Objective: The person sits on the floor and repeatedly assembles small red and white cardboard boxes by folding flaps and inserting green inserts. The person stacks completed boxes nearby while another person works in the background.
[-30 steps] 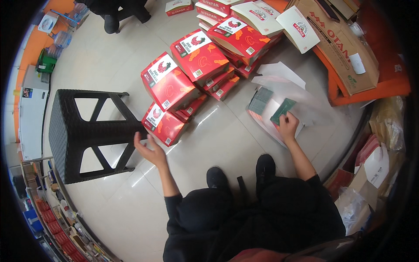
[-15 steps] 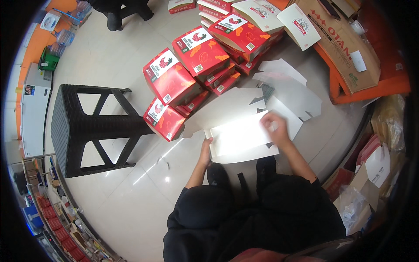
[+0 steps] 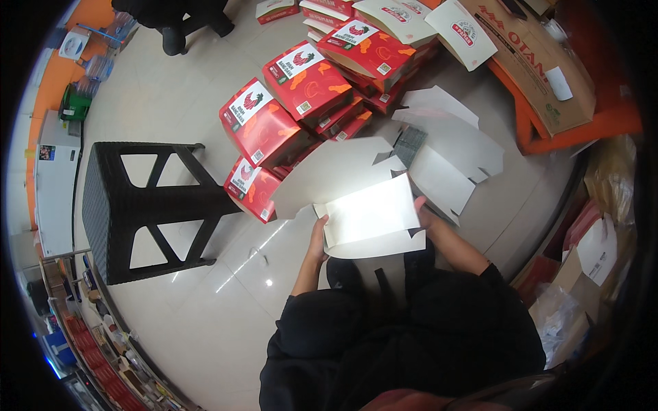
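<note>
Between my hands is a partly folded cardboard food box (image 3: 373, 209), its white inside facing up and its large lid flap (image 3: 329, 168) spread out beyond it. My left hand (image 3: 319, 240) grips the left side wall, thumb over the edge. At the opposite side my right hand (image 3: 426, 214) holds the right wall, most of its fingers hidden behind the card. Just past the box lie unfolded white box blanks (image 3: 452, 147) on the floor, with a dark grey block (image 3: 409, 146) on them. Folded red boxes (image 3: 264, 123) are piled beyond my left hand.
A black plastic stool (image 3: 154, 205) lies on its side at the left. An orange table (image 3: 531, 130) at the right bears a large brown carton (image 3: 541, 75). Plastic bags and cardboard (image 3: 565, 315) crowd the right edge. Another person's dark-clad legs (image 3: 171, 27) show at the far left.
My right hand has come down from above the box's far right corner to its right side and now grips it. The right wall now stands up. My left hand stays on the left side.
</note>
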Demonstrator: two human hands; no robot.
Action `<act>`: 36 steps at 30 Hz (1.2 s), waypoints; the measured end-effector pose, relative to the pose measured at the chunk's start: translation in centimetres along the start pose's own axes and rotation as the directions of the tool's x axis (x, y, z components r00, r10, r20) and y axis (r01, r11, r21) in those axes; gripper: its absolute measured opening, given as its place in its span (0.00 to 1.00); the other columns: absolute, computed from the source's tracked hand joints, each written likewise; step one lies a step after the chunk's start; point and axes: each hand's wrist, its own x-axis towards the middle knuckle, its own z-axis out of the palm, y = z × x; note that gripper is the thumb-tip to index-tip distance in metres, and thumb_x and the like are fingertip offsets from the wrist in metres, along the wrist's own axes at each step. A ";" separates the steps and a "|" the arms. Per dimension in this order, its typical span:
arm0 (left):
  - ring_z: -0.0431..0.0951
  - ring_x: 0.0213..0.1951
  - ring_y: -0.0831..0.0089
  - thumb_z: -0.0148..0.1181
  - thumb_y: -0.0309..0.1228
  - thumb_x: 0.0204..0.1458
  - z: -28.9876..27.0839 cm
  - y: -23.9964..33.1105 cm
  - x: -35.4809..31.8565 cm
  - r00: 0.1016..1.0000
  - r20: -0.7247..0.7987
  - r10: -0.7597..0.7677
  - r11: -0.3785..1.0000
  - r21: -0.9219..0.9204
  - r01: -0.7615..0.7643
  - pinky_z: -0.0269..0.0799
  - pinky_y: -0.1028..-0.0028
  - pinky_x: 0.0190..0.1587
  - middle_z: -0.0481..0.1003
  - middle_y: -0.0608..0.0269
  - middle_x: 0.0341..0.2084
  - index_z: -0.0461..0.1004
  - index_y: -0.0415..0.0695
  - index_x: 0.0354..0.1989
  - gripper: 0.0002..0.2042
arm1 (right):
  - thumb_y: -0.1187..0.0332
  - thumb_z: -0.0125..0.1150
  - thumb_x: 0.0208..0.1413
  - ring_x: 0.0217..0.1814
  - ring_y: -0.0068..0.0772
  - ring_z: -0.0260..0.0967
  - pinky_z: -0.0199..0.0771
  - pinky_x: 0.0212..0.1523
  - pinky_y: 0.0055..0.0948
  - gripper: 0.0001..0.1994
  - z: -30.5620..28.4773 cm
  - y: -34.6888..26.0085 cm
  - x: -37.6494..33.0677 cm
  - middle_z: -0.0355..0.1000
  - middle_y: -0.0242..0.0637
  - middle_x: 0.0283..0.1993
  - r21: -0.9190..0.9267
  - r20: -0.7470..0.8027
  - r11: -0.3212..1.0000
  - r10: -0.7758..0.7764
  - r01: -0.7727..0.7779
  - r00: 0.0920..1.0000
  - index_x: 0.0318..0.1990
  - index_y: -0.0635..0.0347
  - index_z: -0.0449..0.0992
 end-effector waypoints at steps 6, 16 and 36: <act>0.72 0.42 0.68 0.44 0.44 0.55 0.0 1.3 -1.3 0.997 -0.046 0.054 0.994 0.100 -0.049 0.69 0.71 0.45 0.70 0.56 0.42 0.61 0.36 0.52 0.24 | 0.26 0.43 0.34 0.63 0.36 0.55 0.62 0.57 0.40 0.55 2.1 -0.9 1.5 0.55 0.44 0.62 -0.239 -0.103 0.942 0.214 -0.233 0.971 0.64 0.60 0.47; 0.70 0.49 0.62 0.43 0.49 0.54 0.0 0.9 -0.9 0.999 0.001 -0.054 0.998 -0.024 0.054 0.66 0.68 0.51 0.67 0.50 0.49 0.58 0.35 0.56 0.30 | 0.38 0.54 0.42 0.61 0.36 0.58 0.68 0.51 0.34 0.47 -0.8 1.3 2.4 0.51 0.43 0.64 -0.079 0.013 0.981 0.180 -0.179 0.984 0.65 0.55 0.44; 0.76 0.32 0.70 0.44 0.39 0.56 2.0 1.9 -1.7 0.995 0.006 0.099 0.934 0.343 -0.095 0.72 0.74 0.34 0.74 0.57 0.32 0.69 0.33 0.41 0.19 | 0.59 0.59 0.42 0.60 0.35 0.59 0.66 0.51 0.31 0.44 6.4 -3.5 1.3 0.50 0.41 0.64 -0.294 -0.011 0.955 -0.032 0.027 0.999 0.66 0.53 0.41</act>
